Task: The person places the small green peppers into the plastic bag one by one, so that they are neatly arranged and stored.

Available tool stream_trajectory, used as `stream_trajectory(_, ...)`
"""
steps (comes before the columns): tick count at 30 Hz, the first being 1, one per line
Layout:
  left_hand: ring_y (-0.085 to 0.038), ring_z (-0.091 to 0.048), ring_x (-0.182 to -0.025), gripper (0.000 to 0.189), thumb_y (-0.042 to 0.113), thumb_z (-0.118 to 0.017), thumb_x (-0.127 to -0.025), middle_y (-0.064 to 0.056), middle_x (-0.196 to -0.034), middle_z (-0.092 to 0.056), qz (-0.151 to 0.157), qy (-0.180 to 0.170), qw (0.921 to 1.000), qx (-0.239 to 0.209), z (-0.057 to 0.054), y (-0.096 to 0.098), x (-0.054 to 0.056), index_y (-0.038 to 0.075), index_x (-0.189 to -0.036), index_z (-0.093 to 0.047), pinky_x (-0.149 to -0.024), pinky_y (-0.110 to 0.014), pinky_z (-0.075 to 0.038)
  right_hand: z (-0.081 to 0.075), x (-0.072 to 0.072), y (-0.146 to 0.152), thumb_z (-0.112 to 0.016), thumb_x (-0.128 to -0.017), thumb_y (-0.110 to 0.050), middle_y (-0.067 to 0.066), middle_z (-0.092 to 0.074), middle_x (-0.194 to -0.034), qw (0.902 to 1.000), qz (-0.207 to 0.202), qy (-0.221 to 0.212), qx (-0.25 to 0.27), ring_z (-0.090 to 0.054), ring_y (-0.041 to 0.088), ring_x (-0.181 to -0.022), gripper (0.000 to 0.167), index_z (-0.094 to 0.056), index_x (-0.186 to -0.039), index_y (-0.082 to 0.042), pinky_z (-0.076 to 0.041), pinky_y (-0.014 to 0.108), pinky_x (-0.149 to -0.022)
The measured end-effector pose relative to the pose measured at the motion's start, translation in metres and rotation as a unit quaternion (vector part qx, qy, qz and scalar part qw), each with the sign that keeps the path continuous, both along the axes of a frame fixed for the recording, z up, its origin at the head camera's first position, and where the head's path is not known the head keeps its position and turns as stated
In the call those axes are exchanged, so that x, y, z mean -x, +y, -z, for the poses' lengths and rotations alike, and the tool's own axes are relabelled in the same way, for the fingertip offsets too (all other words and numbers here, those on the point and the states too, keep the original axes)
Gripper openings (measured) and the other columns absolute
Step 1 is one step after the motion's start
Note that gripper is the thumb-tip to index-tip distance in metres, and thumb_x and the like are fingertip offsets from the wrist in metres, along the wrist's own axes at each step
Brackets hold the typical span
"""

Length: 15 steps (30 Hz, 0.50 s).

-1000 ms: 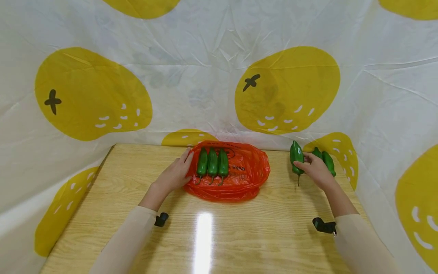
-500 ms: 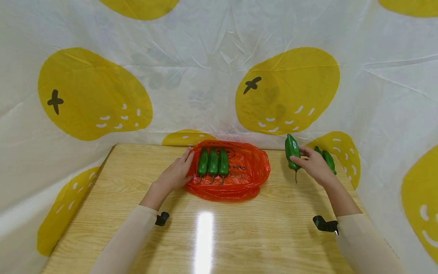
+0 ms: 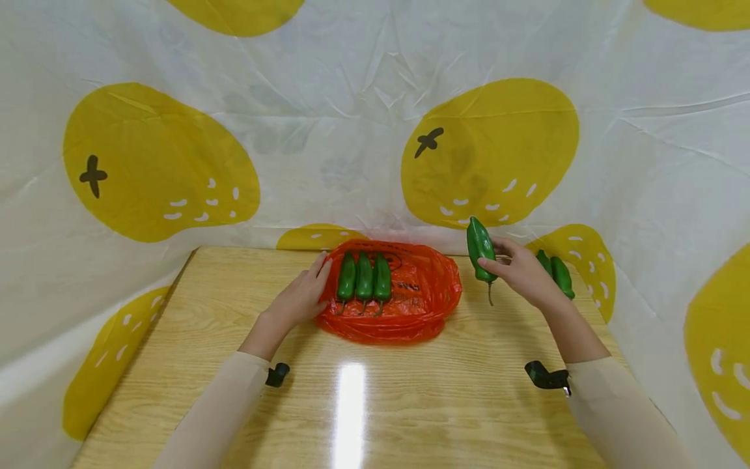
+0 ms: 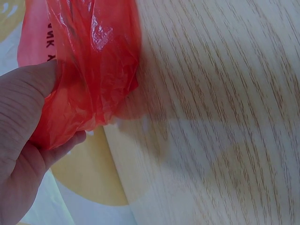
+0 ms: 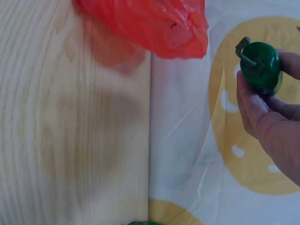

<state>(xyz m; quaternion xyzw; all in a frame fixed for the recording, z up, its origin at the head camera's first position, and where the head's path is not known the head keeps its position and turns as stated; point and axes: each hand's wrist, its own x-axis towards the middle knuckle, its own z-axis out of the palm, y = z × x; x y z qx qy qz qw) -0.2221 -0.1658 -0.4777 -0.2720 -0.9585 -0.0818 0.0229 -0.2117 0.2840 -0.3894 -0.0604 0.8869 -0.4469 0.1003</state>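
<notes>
My right hand (image 3: 518,270) pinches a green pepper (image 3: 480,249) between thumb and fingers, raised over the table right of the red plastic bag (image 3: 430,286). In the right wrist view the pepper (image 5: 263,68) shows its stem end toward the camera. Inside the bag, three green peppers (image 3: 364,277) lie side by side with stems toward me. My left hand (image 3: 299,296) holds the bag's left rim. The left wrist view shows the bag's edge (image 4: 98,70) between thumb and fingers.
Two more green peppers (image 3: 561,279) lie at the table's right back, partly behind my right hand. The wooden table (image 3: 410,404) meets a white cloth (image 3: 328,156) printed with yellow fruit, which hangs behind it and at both sides.
My right hand has lifted the pepper off the right side and carried it left and upward, toward the bag. My left hand has stayed at the bag's rim.
</notes>
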Motion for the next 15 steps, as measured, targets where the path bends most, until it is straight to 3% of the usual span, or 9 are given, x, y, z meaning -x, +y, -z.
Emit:
stream_trajectory(4, -0.047, -0.057, -0.130, 0.095, 0.019, -0.082, -0.089, -0.029, -0.167, -0.022, -0.002, -0.006, 1.0000, 0.000, 0.001, 0.000, 0.001, -0.008, -0.160, -0.025, -0.111, -0.054, -0.048, -0.002, 0.003, -0.009, -0.062, -0.104, -0.031, 0.027, -0.047, -0.150, 0.9994, -0.025, 0.018, 0.018, -0.051, 0.049, -0.137, 0.072, -0.030, -0.161, -0.001, -0.058, 0.035, -0.095)
stream_trajectory(7, -0.047, -0.057, -0.129, 0.095, 0.018, -0.082, -0.089, -0.030, -0.167, -0.022, -0.002, -0.006, 1.0000, -0.002, 0.001, 0.000, 0.001, -0.008, -0.160, -0.024, -0.111, -0.054, -0.048, -0.002, 0.005, -0.016, -0.063, -0.104, -0.028, 0.027, -0.048, -0.149, 0.9987, -0.038, 0.024, 0.023, -0.052, 0.050, -0.134, 0.067, -0.035, -0.158, 0.000, -0.058, 0.027, -0.089)
stream_trajectory(11, -0.048, -0.057, -0.130, 0.094, 0.018, -0.081, -0.089, -0.030, -0.167, -0.022, -0.002, -0.009, 0.9999, -0.005, 0.001, 0.000, 0.001, -0.008, -0.160, -0.024, -0.111, -0.055, -0.047, 0.000, 0.009, -0.026, -0.064, -0.104, -0.026, 0.027, -0.050, -0.148, 0.9983, -0.050, 0.020, 0.022, -0.056, 0.049, -0.130, 0.064, -0.038, -0.156, 0.000, -0.060, 0.035, -0.089)
stream_trajectory(15, -0.049, -0.057, -0.128, 0.094, 0.018, -0.082, -0.089, -0.030, -0.167, -0.022, -0.004, -0.014, 0.9999, -0.007, 0.001, 0.001, 0.000, -0.007, -0.160, -0.025, -0.110, -0.055, -0.049, 0.007, 0.013, -0.034, -0.065, -0.103, -0.026, 0.026, -0.054, -0.143, 0.9976, -0.064, 0.017, 0.021, -0.061, 0.045, -0.123, 0.062, -0.042, -0.154, 0.001, -0.060, 0.033, -0.086)
